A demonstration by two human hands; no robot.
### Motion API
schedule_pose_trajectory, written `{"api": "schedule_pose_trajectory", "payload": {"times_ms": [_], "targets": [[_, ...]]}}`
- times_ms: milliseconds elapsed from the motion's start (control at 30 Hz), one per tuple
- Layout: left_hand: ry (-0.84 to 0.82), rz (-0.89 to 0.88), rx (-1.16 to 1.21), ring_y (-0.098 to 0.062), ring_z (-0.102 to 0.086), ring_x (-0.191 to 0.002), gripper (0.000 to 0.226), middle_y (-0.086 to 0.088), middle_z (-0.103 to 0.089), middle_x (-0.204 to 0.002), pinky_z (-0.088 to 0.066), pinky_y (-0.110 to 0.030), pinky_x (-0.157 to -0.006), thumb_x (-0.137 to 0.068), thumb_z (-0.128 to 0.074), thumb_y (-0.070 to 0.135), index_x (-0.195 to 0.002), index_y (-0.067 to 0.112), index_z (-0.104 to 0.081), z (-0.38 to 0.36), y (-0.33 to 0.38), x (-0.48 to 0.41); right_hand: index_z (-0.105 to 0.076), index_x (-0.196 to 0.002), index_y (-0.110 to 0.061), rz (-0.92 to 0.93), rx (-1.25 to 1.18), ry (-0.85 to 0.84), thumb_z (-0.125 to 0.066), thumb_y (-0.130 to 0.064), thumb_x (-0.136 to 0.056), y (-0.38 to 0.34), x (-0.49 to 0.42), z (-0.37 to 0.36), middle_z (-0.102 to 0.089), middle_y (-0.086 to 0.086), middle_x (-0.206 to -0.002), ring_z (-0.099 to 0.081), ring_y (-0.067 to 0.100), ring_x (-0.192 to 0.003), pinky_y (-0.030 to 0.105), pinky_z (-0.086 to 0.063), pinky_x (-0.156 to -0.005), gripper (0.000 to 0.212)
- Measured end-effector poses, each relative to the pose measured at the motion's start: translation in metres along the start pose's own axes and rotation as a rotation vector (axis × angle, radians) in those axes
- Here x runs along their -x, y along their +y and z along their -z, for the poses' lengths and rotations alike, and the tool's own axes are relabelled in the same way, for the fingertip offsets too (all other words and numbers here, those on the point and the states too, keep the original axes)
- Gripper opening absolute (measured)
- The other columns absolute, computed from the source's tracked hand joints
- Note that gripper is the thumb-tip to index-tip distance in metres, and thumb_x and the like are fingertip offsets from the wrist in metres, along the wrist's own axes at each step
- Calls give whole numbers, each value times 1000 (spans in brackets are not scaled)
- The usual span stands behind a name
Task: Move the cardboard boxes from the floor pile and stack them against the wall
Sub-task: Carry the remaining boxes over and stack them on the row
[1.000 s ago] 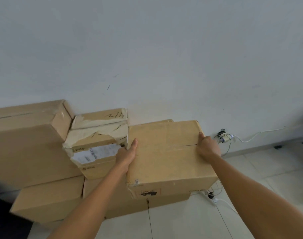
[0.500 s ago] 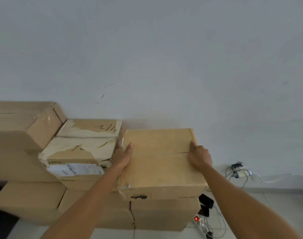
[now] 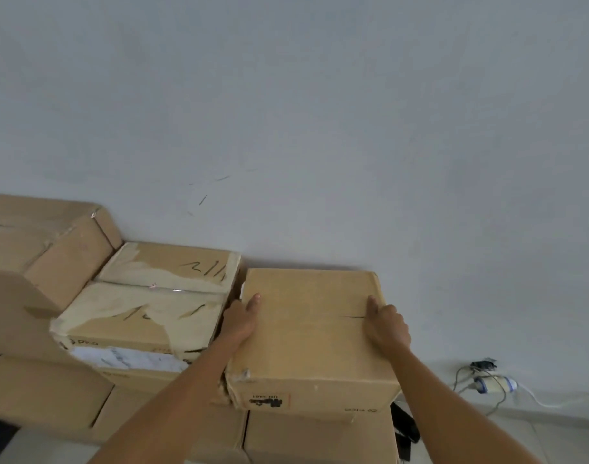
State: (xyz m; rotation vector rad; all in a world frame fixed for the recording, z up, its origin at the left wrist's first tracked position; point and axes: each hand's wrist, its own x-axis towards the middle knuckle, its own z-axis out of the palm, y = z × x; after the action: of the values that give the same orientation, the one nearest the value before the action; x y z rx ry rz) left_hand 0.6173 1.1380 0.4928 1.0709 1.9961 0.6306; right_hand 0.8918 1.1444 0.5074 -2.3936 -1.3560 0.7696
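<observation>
A plain cardboard box (image 3: 311, 336) sits on top of a lower box (image 3: 320, 437), its far edge close to the white wall (image 3: 320, 128). My left hand (image 3: 241, 318) grips the box's left side with the thumb lying on the top face. My right hand (image 3: 387, 324) grips its right side, thumb on top. To the left stands a taped box with torn white tape and a label (image 3: 142, 323), and further left a large box (image 3: 42, 249) higher up. More boxes (image 3: 45, 393) lie beneath them.
A white power adapter with cables (image 3: 494, 385) lies on the floor at the wall's base to the right. A dark object (image 3: 405, 430) sits on the floor beside the lower box. Pale floor tiles show at the bottom right.
The box moved away from me toward the wall and settled level on the lower box. Both hands kept their grip on its sides. The view tilted upward.
</observation>
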Motion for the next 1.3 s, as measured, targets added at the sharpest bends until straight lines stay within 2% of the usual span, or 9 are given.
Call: {"api": "schedule_pose_trajectory", "payload": {"times_ms": [100, 200, 367, 533, 633, 733, 833, 900, 1300], "targets": [[47, -43, 6, -35, -56, -113, 64, -19, -57, -125, -45, -37, -89, -96, -40, 51, -127, -4, -48, -1, 3, -13, -47, -124, -4, -13, -18, 21, -22, -58, -98, -8, -6, -4, -57, 17, -122, -55, 36, -111, 40, -40, -88, 65], [175, -188, 86, -34, -59, -106, 44, -17, -61, -117, -45, -33, -81, -95, -54, 34, -120, -2, -52, -2, 6, -14, -46, -124, -4, -33, -30, 16, -22, -58, -98, -12, -9, -9, -57, 17, -122, -54, 36, -111, 41, -40, -90, 65], [266, -395, 133, -28, -55, -120, 52, -12, -57, -132, -46, -38, -99, -94, -58, 23, -140, 5, -40, -2, 9, -11, -44, -126, -3, -57, -41, 11, -22, -57, -98, -17, -16, -11, -56, 18, -124, -54, 37, -112, 41, -40, -90, 65], [339, -594, -102, -28, -48, -128, 40, -12, -53, -135, -35, -35, -105, -94, -51, 12, -133, 2, -48, -4, 7, -10, -43, -126, -2, -79, -64, 15, -22, -58, -98, -18, -14, -13, -56, 18, -124, -54, 37, -112, 42, -40, -91, 66], [359, -721, -377, -21, -54, -122, 36, -2, -62, -122, -28, -34, -105, -88, -42, 27, -116, 12, -58, -6, 0, -13, -43, -126, -2, -86, -86, 17, -23, -56, -99, -22, -10, -11, -55, 19, -125, -53, 37, -113, 42, -39, -90, 64], [400, -640, -487, -17, -47, -129, 43, 2, -59, -128, -25, -43, -108, -88, -33, 38, -116, 18, -58, 3, 0, -21, -43, -126, -2, -70, -117, 18, -23, -54, -99, -30, -5, -16, -55, 19, -124, -53, 37, -113, 42, -40, -91, 62], [339, -441, -576, -22, -22, -145, 54, -6, -33, -153, -15, -50, -112, -95, -34, 50, -138, 18, -42, 14, 0, -30, -43, -126, -2, -62, -147, 11, -23, -53, -100, -36, 1, -21, -56, 19, -124, -54, 37, -112, 41, -40, -90, 61], [310, -360, -579, -23, -10, -147, 64, -7, -19, -159, -12, -53, -113, -95, -33, 58, -146, 20, -30, 16, 0, -32, -44, -126, -1, -62, -150, 15, -23, -52, -100, -38, 2, -21, -56, 19, -124, -54, 37, -112, 40, -40, -89, 60], [337, -332, -520, -21, -11, -147, 62, -4, -22, -158, -11, -53, -114, -93, -36, 58, -144, 23, -34, 8, 1, -30, -43, -123, -2, -49, -183, -8, -25, -54, -99, -32, 0, -19, -56, 20, -122, -53, 38, -110, 41, -40, -84, 60]]}}
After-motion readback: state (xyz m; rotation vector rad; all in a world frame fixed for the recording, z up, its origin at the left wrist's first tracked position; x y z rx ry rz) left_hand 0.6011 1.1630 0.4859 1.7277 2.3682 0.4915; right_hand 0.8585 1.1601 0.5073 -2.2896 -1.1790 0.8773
